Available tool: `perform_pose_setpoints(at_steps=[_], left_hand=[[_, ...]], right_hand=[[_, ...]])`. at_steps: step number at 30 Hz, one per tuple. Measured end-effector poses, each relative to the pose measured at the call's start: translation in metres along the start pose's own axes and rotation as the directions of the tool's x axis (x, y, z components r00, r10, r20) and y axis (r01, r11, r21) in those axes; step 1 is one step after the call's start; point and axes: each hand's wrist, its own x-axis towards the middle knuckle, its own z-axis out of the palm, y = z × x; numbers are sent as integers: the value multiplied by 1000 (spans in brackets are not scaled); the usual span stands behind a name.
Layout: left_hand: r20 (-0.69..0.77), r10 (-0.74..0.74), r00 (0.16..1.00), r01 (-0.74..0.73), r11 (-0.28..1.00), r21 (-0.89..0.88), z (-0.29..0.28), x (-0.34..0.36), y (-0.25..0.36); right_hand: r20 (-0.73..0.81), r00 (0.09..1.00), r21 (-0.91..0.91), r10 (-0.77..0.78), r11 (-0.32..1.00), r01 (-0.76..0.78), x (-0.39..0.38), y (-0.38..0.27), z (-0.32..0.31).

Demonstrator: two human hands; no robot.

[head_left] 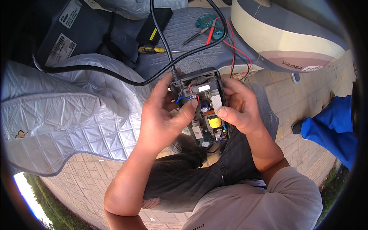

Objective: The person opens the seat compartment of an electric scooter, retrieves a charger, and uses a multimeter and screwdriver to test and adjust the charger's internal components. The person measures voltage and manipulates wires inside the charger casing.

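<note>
Held between my two hands above my lap is an opened charger, a black case with its circuit board facing up. My left hand grips the case's left side, its thumb over the board beside a blue wire. My right hand wraps the right side, the thumb at a flat metal heat sink. Below that thumb shows a yellow-wrapped transformer. A thick black cable enters the case at its upper left corner. The fingers under the case are partly hidden.
On the scooter's grey footboard lie a yellow-handled screwdriver, a green meter with red and black leads, and a black box. A silver quilted cover drapes at left. Another person's blue trouser leg stands at right.
</note>
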Motion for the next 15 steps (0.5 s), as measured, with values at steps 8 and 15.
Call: perform_pose_setpoints(at_steps=[8, 15], left_hand=[[23, -24, 999, 25, 999, -47, -1, 0, 2], [73, -48, 996, 54, 995, -82, -3, 3, 5]], right_hand=[[-21, 1000, -25, -21, 999, 20, -3, 5, 3], [-17, 1000, -12, 22, 1000, -22, -1, -4, 5]])
